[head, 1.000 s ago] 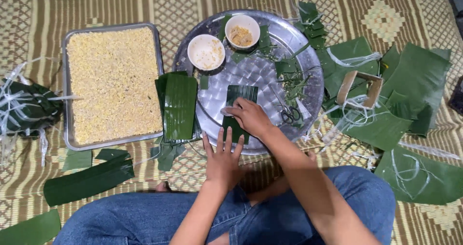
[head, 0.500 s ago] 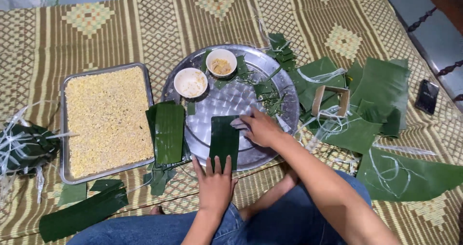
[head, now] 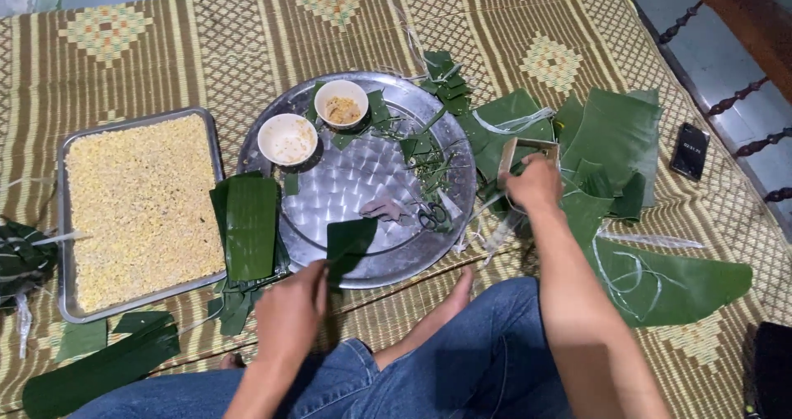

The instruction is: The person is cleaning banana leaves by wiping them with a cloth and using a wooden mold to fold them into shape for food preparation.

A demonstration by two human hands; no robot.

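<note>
I sit on a woven mat with a round metal tray (head: 363, 184) in front of me. My left hand (head: 290, 313) pinches the near edge of a folded green leaf piece (head: 349, 243) that lies over the tray's front rim. My right hand (head: 535, 183) has reached to the right and grips a small square wooden frame (head: 523, 149) resting on a pile of banana leaves (head: 610, 138). Scissors (head: 431, 215) lie on the tray beside leaf scraps.
A rectangular metal pan of yellow grain (head: 136, 209) stands at the left. A stack of cut leaves (head: 250, 225) lies between pan and tray. Two small bowls (head: 287, 138) (head: 341, 103) sit on the tray's far side. A dark phone (head: 689, 149) lies at the right.
My right hand left the leaf piece on the tray and moved right onto the wooden frame. My left hand shifted from pressing the leaf flat to pinching its near edge.
</note>
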